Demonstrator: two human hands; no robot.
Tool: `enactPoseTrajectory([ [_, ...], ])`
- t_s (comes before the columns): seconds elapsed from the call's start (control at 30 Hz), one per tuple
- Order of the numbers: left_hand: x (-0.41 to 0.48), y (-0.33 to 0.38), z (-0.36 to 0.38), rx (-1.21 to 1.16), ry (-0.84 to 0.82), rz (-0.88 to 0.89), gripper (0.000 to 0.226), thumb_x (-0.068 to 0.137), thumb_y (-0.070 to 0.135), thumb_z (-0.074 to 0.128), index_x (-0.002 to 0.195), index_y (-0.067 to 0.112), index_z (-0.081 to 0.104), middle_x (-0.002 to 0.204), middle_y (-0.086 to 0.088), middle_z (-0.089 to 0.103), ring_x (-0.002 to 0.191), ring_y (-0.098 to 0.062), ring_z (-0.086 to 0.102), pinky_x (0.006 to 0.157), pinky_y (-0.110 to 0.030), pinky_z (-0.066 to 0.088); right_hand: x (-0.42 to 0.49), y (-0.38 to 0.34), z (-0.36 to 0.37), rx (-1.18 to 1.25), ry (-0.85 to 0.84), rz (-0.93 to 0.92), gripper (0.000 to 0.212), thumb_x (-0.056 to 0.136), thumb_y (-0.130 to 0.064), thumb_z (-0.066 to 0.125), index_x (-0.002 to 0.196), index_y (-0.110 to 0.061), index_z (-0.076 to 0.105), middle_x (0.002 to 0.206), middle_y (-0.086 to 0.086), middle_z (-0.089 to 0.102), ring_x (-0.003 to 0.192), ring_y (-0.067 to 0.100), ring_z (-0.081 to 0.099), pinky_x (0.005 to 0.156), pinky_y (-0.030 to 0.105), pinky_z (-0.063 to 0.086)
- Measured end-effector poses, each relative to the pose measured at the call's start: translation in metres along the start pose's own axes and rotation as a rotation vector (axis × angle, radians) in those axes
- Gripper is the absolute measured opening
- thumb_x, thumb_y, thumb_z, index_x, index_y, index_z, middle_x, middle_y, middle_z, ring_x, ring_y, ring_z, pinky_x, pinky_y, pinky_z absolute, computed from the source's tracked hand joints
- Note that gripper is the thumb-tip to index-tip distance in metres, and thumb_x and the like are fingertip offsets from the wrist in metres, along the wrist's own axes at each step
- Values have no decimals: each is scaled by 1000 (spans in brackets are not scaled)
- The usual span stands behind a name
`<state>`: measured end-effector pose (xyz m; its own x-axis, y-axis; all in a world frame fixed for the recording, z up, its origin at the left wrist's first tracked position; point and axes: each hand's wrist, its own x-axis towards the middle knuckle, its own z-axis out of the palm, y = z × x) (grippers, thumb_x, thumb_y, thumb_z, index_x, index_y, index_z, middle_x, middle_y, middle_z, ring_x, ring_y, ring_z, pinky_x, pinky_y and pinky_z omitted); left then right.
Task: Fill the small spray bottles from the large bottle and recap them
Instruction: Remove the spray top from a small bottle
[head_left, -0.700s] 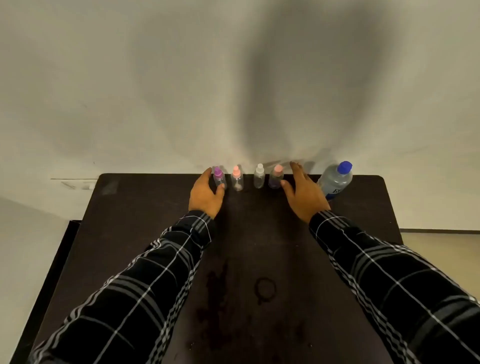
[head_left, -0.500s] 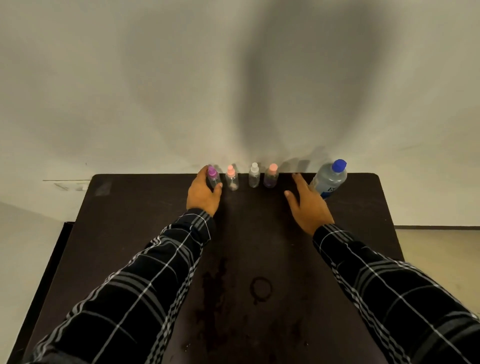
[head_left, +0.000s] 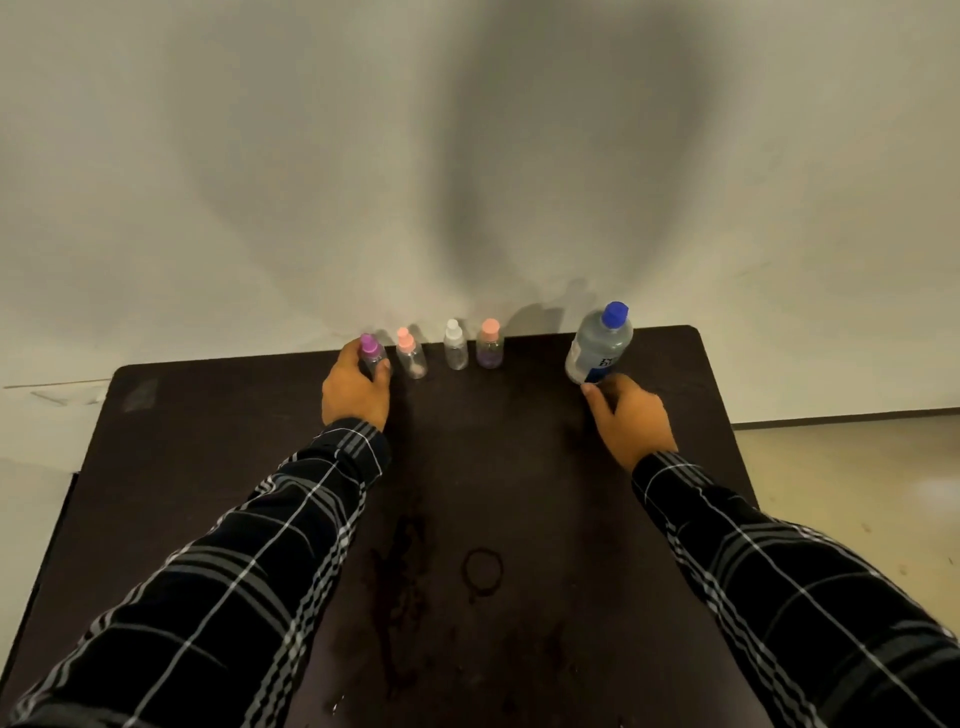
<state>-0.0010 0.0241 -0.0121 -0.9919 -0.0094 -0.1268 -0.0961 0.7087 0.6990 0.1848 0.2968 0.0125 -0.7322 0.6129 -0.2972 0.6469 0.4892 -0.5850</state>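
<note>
head view: left hand fingers grip purple-capped bottle; right hand fingers loose by large bottle, label unreadable.

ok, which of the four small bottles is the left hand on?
The purple-capped bottle, leftmost in the row. The left hand has its fingers around it; the two pink-capped ones and the white-capped one stand untouched.

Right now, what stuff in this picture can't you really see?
- Purple-capped bottle: its body is covered by the left hand, so any liquid inside is hidden.
- Large bottle: its label is too small and blurred to read; its base sits behind the right hand, so contact is unclear.
- The two pink-capped bottles and the white-capped bottle: too small to judge fill level.
- Table: its near edge is cut off by the frame.
</note>
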Motion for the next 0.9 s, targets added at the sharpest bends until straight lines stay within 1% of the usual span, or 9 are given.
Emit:
enactPoseTrajectory([
  [0.1,-2,1,0,55,15,0,39,99,30,63,137,24,56,120,-11,69,109,-35,66,92,-48,55,14,-5,-7,167,133,100,71,85,-48,71,140,-13,43,131,9,60,117,25,59,94,38,52],
  [0.17,-4,1,0,92,11,-2,36,99,30,62,134,22,57,117,-12,70,107,-37,66,90,-49,56,23,-13,-12,310,150,46,86,78,-41,81,147,-16,34,141,7,53,127,23,53,103,39,47],
  [0.23,-6,-1,-2,103,0,3,34,100,30,60,133,21,57,115,-13,70,105,-37,66,89,-49,56,32,-21,-13,396,120,-16,93,75,-35,85,149,-22,30,140,4,53,125,20,52,105,38,46],
  [0.33,-12,-5,-6,103,-33,27,35,100,26,60,134,20,57,116,-12,70,106,-36,66,91,-48,56,39,-34,-15,401,111,-44,79,74,-32,85,139,-25,41,119,-2,58,111,21,58,96,35,50],
  [0.4,-19,-8,-10,98,-48,40,36,99,22,61,135,18,56,121,-11,69,111,-35,65,95,-48,55,35,-38,-16,409,119,-36,74,75,-31,85,136,-24,43,114,-5,57,107,19,58,93,34,51],
  [0.53,-45,-12,-22,49,-84,103,37,98,19,61,135,16,55,124,-10,67,114,-31,64,98,-46,53,9,-32,-13,408,111,-45,72,74,-30,85,133,-24,45,118,-2,59,110,21,59,95,36,51],
  [0.67,-76,-21,-38,76,-131,195,42,98,19,62,139,18,55,129,-8,65,118,-27,63,102,-44,52,-32,-24,-6,351,21,-84,75,72,-28,87,135,-25,45,128,2,59,116,21,57,101,43,50],
  [0.8,-117,-30,-59,108,-165,279,42,98,21,62,139,21,56,128,-5,66,117,-28,63,100,-42,51,-83,-19,8,352,-42,-112,74,71,-30,87,133,-28,47,125,-2,59,112,17,57,99,42,52],
  [0.9,-149,-41,-75,157,-224,291,43,99,26,61,141,20,55,133,-4,64,120,-28,61,100,-41,48,-127,-17,19,351,-67,-143,71,72,-31,87,132,-29,48,123,-4,59,108,14,57,96,35,52],
])
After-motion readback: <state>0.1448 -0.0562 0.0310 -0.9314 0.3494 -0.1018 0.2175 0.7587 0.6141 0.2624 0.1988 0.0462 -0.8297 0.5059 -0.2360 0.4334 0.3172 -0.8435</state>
